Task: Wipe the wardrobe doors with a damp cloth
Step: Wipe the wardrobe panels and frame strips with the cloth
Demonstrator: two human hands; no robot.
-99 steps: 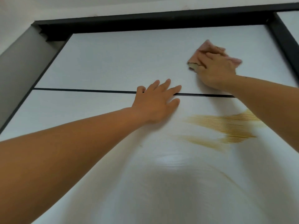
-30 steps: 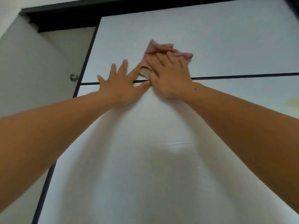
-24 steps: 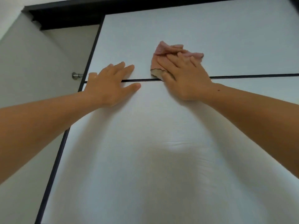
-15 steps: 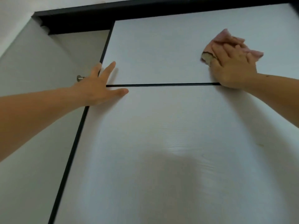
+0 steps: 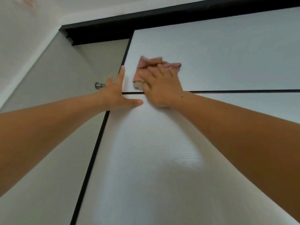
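Observation:
The white wardrobe door (image 5: pixel 162 159) fills the view, with a thin black seam (image 5: pixel 243 91) across it and a black edge strip on its left. My right hand (image 5: pixel 160 85) presses a crumpled pink cloth (image 5: pixel 146 65) flat against the upper panel, just above the seam and near the door's left edge; the fingers lie straight over the cloth. My left hand (image 5: pixel 119 93) rests flat on the door's left edge at seam height, fingers spread and pointing up, thumb stretched right almost to my right hand.
A black top rail (image 5: pixel 162 15) caps the wardrobe. Left of the door lies a grey recessed side panel (image 5: pixel 65 78) with a small metal knob (image 5: pixel 98 85) just beside my left hand. White wall and ceiling (image 5: pixel 24 30) sit at the upper left.
My right hand has swept the cloth leftwards along the upper panel, from the right side back to beside my left hand. My left hand stays at the door's left edge.

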